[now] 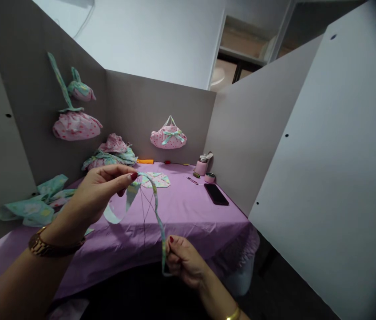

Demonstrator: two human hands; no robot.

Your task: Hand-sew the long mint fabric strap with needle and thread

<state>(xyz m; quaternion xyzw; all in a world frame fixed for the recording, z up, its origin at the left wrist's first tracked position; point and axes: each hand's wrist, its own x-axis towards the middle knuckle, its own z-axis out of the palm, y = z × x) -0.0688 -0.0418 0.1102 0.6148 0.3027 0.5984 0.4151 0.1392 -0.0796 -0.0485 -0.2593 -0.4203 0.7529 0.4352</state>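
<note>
Between finger and thumb, my left hand point(108, 184) pinches one end of a narrow green floral fabric strip point(156, 209). The strip curves down to my right hand point(186, 262), whose fingers are closed near its lower end. A wider, pale loop of the same cloth point(112, 215) hangs behind my left hand. Dark threads point(144, 209) dangle from near my left fingertips. On the table beyond lies a flat folded piece of floral fabric point(157, 180). Whether my right fingers hold a needle as well is hidden.
A purple cloth covers the table point(188, 211). Green fabric pieces point(37, 204) and a pink-green cloth pile point(112, 153) lie left. At right are a phone point(216, 194), a pink bottle point(201, 165) and a small tin point(209, 178). Fabric bags point(168, 137) hang on the partitions.
</note>
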